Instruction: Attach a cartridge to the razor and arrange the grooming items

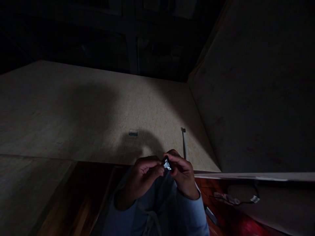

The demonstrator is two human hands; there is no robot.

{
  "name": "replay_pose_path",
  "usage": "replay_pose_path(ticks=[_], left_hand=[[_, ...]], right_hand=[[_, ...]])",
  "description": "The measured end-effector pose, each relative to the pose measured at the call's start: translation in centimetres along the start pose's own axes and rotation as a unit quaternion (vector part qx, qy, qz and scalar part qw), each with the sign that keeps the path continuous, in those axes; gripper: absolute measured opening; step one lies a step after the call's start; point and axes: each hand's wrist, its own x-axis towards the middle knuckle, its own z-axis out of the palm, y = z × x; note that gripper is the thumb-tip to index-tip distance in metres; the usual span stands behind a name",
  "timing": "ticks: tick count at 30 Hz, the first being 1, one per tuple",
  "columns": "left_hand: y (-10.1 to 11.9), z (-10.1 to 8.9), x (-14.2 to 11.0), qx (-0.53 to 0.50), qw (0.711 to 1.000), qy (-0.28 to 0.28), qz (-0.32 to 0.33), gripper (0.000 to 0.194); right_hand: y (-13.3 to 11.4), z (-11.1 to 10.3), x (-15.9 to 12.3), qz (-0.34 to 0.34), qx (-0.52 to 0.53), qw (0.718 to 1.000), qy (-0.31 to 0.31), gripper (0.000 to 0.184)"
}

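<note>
My left hand (145, 175) and my right hand (181, 172) meet just over the near edge of the table. Between their fingertips is a small black piece with a shiny silver part (167, 164), pinched from both sides; its kind is too dark and small to tell. Beyond my left hand lies a small flat clear item with a teal stripe (133, 132). A slim pale stick with a dark tip (184, 142) rests on the tabletop past my right hand, its lower end partly hidden by that hand.
The pale speckled tabletop (98, 121) is dimly lit, with shadows across it. A wall (251, 85) rises on the right, and dark cabinet panels stand behind. Below right, a cable (238, 204) and other items lie near the reddish floor.
</note>
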Motion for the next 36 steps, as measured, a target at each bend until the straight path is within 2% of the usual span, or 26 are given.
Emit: replay_pose_path(ticks=[11,15,36], left_hand=[[-0.7,0.6,0.3,0.022,0.999,0.036,-0.022,0.052],[-1.0,0.6,0.4,0.013,0.999,0.033,-0.014,0.056],[-0.6,0.5,0.2,-0.011,0.999,0.028,-0.028,0.055]], right_hand=[[0.1,-0.4,-0.1,0.029,-0.005,0.999,0.015,0.036],[0.2,-0.3,0.0,0.036,0.004,0.999,0.018,0.039],[0.5,-0.1,-0.3,0.054,0.013,0.998,0.038,0.044]])
